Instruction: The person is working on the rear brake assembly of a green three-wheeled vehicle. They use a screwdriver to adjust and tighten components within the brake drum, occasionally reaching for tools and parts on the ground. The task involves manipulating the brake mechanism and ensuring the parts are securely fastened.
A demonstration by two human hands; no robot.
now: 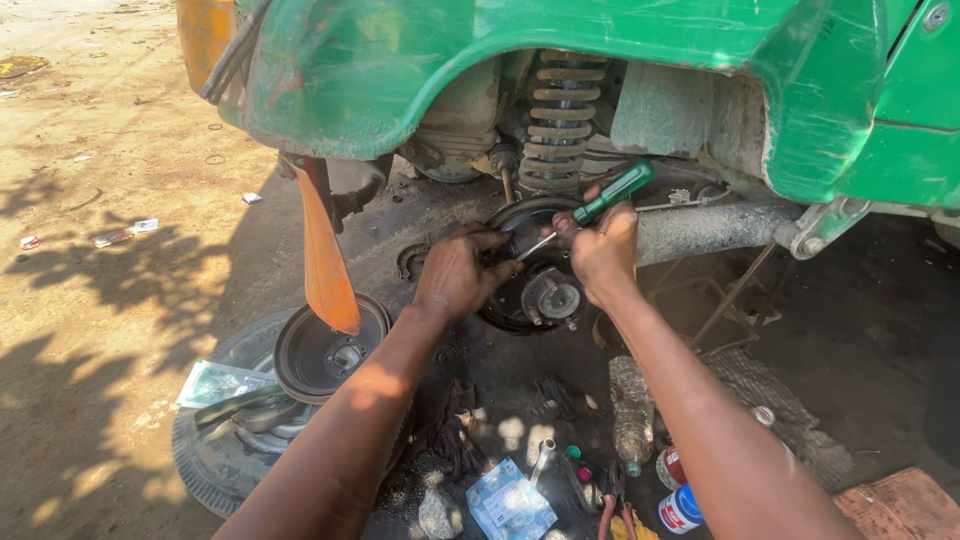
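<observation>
Under a green vehicle body [560,40] sits an exposed round brake backing plate with a metal hub [550,297]. My right hand [603,250] grips a green-handled screwdriver [612,193], its metal tip angled down-left onto the brake assembly. My left hand [458,275] rests on the left edge of the plate, fingers curled on a brake part near the screwdriver tip. A coil spring [560,110] stands above the hub.
A removed brake drum [325,352] lies on a tyre [215,450] at lower left. An orange mud flap [325,255] hangs beside it. On the ground lie a plastic bottle [632,410], small cans [680,505], a blue packet [510,500] and rags. An axle tube [700,230] runs right.
</observation>
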